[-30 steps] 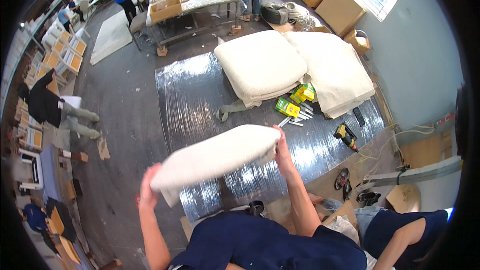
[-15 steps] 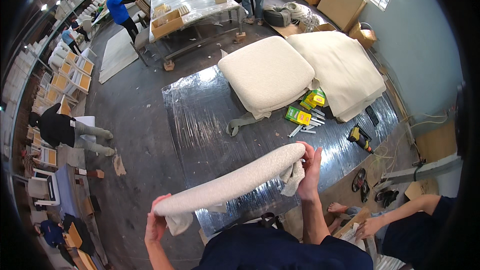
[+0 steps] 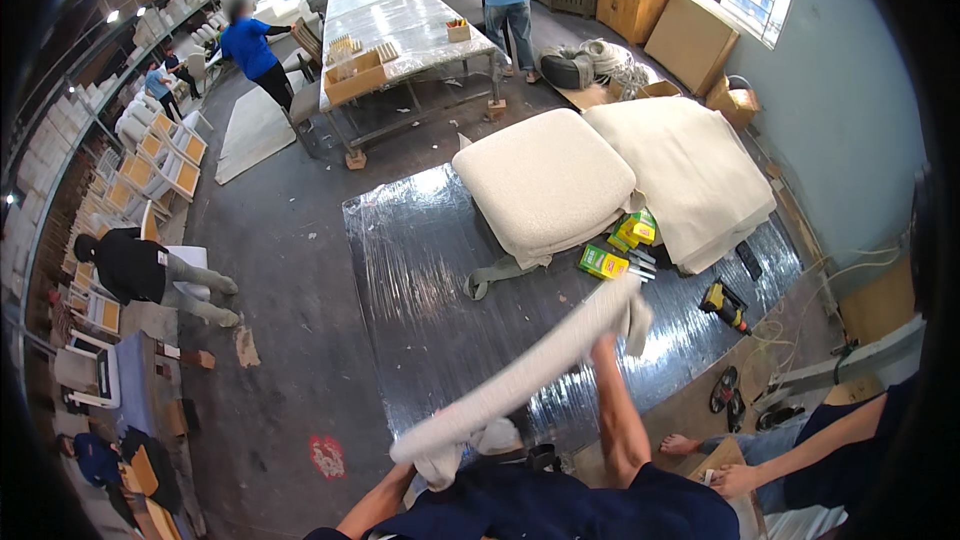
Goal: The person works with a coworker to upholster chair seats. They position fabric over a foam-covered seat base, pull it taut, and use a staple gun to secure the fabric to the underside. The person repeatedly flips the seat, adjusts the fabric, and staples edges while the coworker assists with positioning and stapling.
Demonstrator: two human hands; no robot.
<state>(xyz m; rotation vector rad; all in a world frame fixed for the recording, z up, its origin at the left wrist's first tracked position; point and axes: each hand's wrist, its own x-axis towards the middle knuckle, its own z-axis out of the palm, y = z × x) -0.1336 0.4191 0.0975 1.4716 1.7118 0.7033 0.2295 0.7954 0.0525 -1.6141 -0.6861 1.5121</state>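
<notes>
Between my two hands, a cream fabric-covered seat cushion (image 3: 520, 365) is held up edge-on, tilted with its right end higher. Loose cloth hangs from both ends, and motion blurs the cushion. My left hand (image 3: 403, 468) is at the lower left end, mostly hidden. At the upper right end, my right hand (image 3: 604, 348) grips from beneath, its fingers largely covered. Beyond lies a stack of similar cream cushions (image 3: 545, 180) on the plastic-wrapped table (image 3: 400, 280), beside a pile of cream fabric sheets (image 3: 690, 175).
Green-and-yellow boxes (image 3: 604, 262) with staple strips (image 3: 640, 265) lie by the stacks. A yellow-and-black staple gun (image 3: 724, 306) rests toward the right edge, near a black handheld device (image 3: 748, 261). A co-worker's arm (image 3: 810, 450) is close on my right. Another wrapped table (image 3: 400, 20) stands farther off.
The cushion has swung to a steeper slant, its left end moving right and nearer my body. Both hands moved with it. The whole view has shifted slightly.
</notes>
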